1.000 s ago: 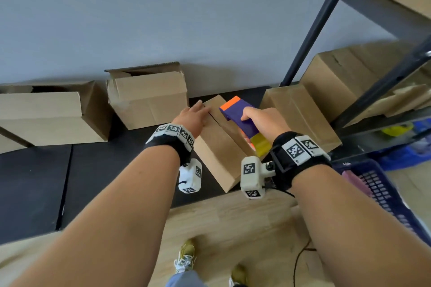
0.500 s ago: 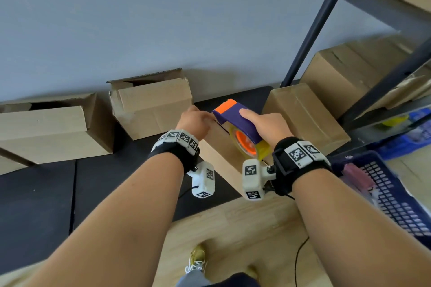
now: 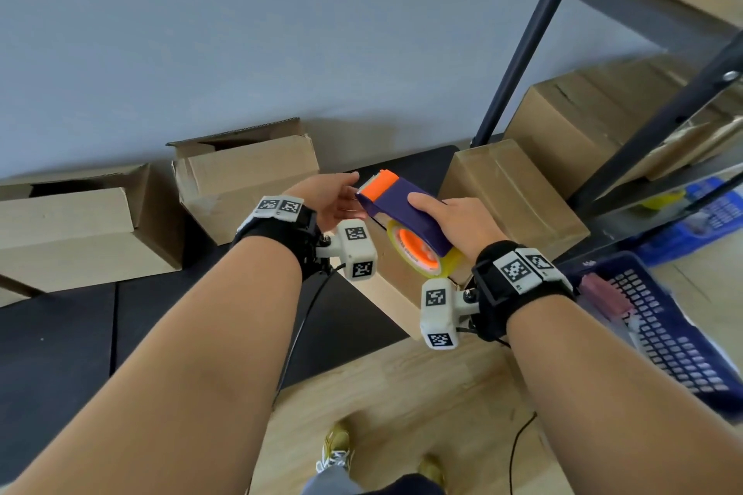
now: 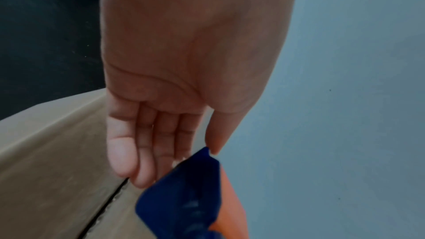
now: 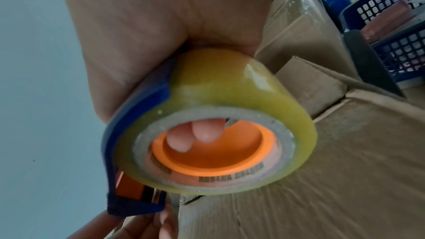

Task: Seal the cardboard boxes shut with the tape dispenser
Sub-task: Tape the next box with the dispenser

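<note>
Much of the box (image 3: 396, 281) being worked on is hidden in the head view: the two hands, the wrist cameras and the dispenser (image 3: 406, 213) cover its top, so only a tan slab shows below the roll, resting on the black mat (image 3: 56, 350). The left wrist view shows its flap seam (image 4: 108, 204) as a dark slit, not yet taped where it is visible. The dispenser sits above that box, held off it; its frame is dark blue-purple with an orange nose pointing toward the wall, and it carries a roll (image 5: 220, 101) of clear yellowish tape on an orange hub. The print on the core is too blurred to read. The right hand (image 3: 462, 223) grips the dispenser from above, thumb laid along the blue frame, with two fingertips (image 5: 204, 130) curled into the hub. The left hand (image 3: 325, 201) is flat, fingers straight and together, its thumb tip at the dispenser's nose; whether it touches tape there cannot be told. Two open boxes (image 3: 245, 173) stand by the wall at the left, a closed one (image 3: 514, 193) at the right beside a shelf (image 3: 518, 48), and a blue basket (image 3: 663, 338) is cut off by the frame's edge.
</note>
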`<action>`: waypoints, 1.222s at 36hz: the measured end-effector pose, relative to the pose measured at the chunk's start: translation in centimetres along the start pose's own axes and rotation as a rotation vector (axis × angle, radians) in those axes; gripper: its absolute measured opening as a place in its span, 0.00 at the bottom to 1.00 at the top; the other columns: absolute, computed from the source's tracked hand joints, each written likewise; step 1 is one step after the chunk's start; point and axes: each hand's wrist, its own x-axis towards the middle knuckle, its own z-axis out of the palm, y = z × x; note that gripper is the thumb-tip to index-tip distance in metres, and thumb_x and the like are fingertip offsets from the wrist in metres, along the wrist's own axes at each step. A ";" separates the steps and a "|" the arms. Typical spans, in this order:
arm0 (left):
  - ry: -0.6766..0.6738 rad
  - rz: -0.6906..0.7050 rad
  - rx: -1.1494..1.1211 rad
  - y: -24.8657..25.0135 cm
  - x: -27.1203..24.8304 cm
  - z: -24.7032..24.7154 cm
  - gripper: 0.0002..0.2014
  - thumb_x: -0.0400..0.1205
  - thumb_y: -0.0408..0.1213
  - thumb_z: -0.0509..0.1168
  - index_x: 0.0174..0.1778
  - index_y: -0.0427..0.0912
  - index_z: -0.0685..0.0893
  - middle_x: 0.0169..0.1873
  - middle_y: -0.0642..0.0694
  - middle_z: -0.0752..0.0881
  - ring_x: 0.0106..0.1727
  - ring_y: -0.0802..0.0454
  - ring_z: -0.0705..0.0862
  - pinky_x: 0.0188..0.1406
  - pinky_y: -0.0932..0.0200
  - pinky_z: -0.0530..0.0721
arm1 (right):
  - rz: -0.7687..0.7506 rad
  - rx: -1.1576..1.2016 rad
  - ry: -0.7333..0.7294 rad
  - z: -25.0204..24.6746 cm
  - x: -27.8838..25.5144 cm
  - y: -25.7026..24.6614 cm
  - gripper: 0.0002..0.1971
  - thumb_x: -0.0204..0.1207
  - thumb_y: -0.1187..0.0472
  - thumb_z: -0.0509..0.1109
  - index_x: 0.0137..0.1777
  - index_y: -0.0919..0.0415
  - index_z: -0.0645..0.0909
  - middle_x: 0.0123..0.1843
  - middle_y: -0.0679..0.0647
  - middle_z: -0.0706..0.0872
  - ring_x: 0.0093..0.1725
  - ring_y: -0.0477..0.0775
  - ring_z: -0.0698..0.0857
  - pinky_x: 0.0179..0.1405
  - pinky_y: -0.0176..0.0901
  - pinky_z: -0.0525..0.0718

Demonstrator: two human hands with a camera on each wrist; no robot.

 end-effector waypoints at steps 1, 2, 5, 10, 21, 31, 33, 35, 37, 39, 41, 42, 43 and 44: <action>-0.016 -0.012 -0.011 0.1 -0.1 0.0 0.18 0.87 0.47 0.58 0.41 0.37 0.80 0.33 0.40 0.86 0.35 0.48 0.83 0.37 0.56 0.81 | 0.000 0.000 -0.001 0.0 0.0 0.0 0.25 0.78 0.39 0.71 0.37 0.63 0.81 0.32 0.56 0.83 0.31 0.52 0.77 0.33 0.40 0.72; -0.025 -0.022 -0.017 0.1 -0.1 0.0 0.16 0.87 0.45 0.60 0.40 0.38 0.81 0.32 0.41 0.86 0.35 0.49 0.83 0.37 0.57 0.81 | 0.001 -0.002 -0.004 0.0 0.0 0.0 0.25 0.78 0.39 0.71 0.36 0.62 0.80 0.32 0.55 0.83 0.31 0.52 0.77 0.33 0.40 0.72; -0.024 -0.043 0.003 0.2 -0.2 -0.1 0.10 0.85 0.40 0.63 0.43 0.38 0.82 0.37 0.42 0.85 0.37 0.50 0.82 0.42 0.58 0.81 | 0.003 -0.012 -0.019 -0.1 0.0 -0.1 0.24 0.79 0.39 0.70 0.34 0.61 0.80 0.31 0.54 0.83 0.31 0.51 0.78 0.33 0.39 0.72; 0.048 -0.068 0.092 0.2 0.4 -0.3 0.08 0.85 0.31 0.61 0.41 0.37 0.81 0.29 0.44 0.86 0.26 0.54 0.84 0.34 0.61 0.85 | 0.000 -0.013 -0.052 -0.2 0.1 -0.1 0.24 0.80 0.39 0.69 0.41 0.62 0.84 0.34 0.54 0.86 0.32 0.48 0.80 0.33 0.36 0.73; 0.209 0.109 0.288 1.4 1.5 0.7 0.07 0.82 0.31 0.65 0.37 0.39 0.82 0.31 0.45 0.84 0.29 0.57 0.79 0.31 0.66 0.79 | -0.008 -0.024 0.004 -0.2 1.0 -1.3 0.28 0.75 0.37 0.74 0.41 0.67 0.86 0.41 0.63 0.89 0.36 0.54 0.82 0.37 0.42 0.75; 0.376 0.115 0.435 2.5 2.2 -0.5 0.18 0.89 0.35 0.55 0.30 0.41 0.69 0.21 0.46 0.72 0.21 0.55 0.71 0.27 0.65 0.70 | 0.051 -0.074 -0.003 -1.4 1.0 -1.1 0.31 0.69 0.35 0.77 0.50 0.67 0.87 0.44 0.59 0.91 0.41 0.57 0.89 0.38 0.47 0.85; 0.447 0.184 0.440 2.6 3.0 -1.2 0.14 0.84 0.34 0.63 0.31 0.42 0.74 0.23 0.49 0.78 0.23 0.57 0.77 0.27 0.66 0.76 | 0.067 -0.071 -0.021 -1.5 0.8 -0.8 0.33 0.66 0.34 0.78 0.49 0.68 0.88 0.43 0.62 0.92 0.44 0.64 0.91 0.49 0.57 0.89; 0.540 0.256 0.478 2.0 3.0 -1.8 0.07 0.80 0.35 0.67 0.36 0.42 0.81 0.31 0.49 0.82 0.32 0.53 0.82 0.27 0.67 0.80 | 0.074 -0.087 -0.025 -1.8 0.6 -0.5 0.32 0.67 0.35 0.78 0.47 0.68 0.88 0.42 0.63 0.92 0.45 0.66 0.91 0.51 0.57 0.89; 0.568 0.303 0.527 1.5 3.3 -1.8 0.07 0.79 0.35 0.67 0.48 0.38 0.87 0.40 0.43 0.87 0.43 0.46 0.86 0.40 0.60 0.84 | 0.088 -0.104 -0.012 -2.2 0.6 -0.1 0.30 0.68 0.36 0.78 0.47 0.68 0.87 0.42 0.62 0.92 0.44 0.64 0.91 0.49 0.55 0.88; 0.586 0.337 0.556 1.4 3.5 -1.2 0.11 0.81 0.35 0.65 0.53 0.35 0.88 0.48 0.39 0.90 0.51 0.41 0.88 0.50 0.53 0.86 | 0.098 -0.107 -0.015 -2.1 0.6 0.4 0.31 0.67 0.35 0.78 0.46 0.67 0.87 0.41 0.62 0.92 0.44 0.64 0.92 0.50 0.56 0.89; 0.586 0.328 0.624 1.2 3.6 -0.7 0.11 0.83 0.35 0.63 0.50 0.34 0.89 0.47 0.37 0.90 0.52 0.40 0.88 0.53 0.50 0.87 | 0.097 -0.124 -0.018 -1.8 0.6 0.7 0.33 0.65 0.33 0.77 0.45 0.68 0.87 0.40 0.62 0.92 0.43 0.65 0.91 0.50 0.57 0.89; 0.584 0.332 0.641 1.0 4.0 -0.7 0.10 0.83 0.34 0.63 0.47 0.35 0.89 0.45 0.37 0.90 0.50 0.40 0.89 0.53 0.48 0.87 | 0.100 -0.131 -0.015 -1.6 0.6 0.9 0.33 0.65 0.32 0.77 0.44 0.68 0.87 0.40 0.61 0.92 0.43 0.63 0.91 0.48 0.57 0.88; 0.568 0.318 0.635 0.9 4.1 -0.6 0.09 0.83 0.33 0.63 0.42 0.37 0.88 0.44 0.37 0.90 0.49 0.40 0.89 0.52 0.46 0.88 | 0.100 -0.138 -0.005 -1.4 0.7 1.0 0.33 0.66 0.32 0.76 0.43 0.67 0.86 0.39 0.60 0.91 0.41 0.61 0.90 0.43 0.54 0.87; 0.552 0.322 0.624 0.8 4.5 -0.6 0.09 0.83 0.32 0.64 0.38 0.40 0.86 0.43 0.37 0.90 0.47 0.40 0.90 0.51 0.45 0.89 | 0.097 -0.151 0.007 -1.3 0.7 1.1 0.31 0.68 0.32 0.76 0.42 0.66 0.85 0.39 0.58 0.90 0.39 0.58 0.89 0.37 0.48 0.83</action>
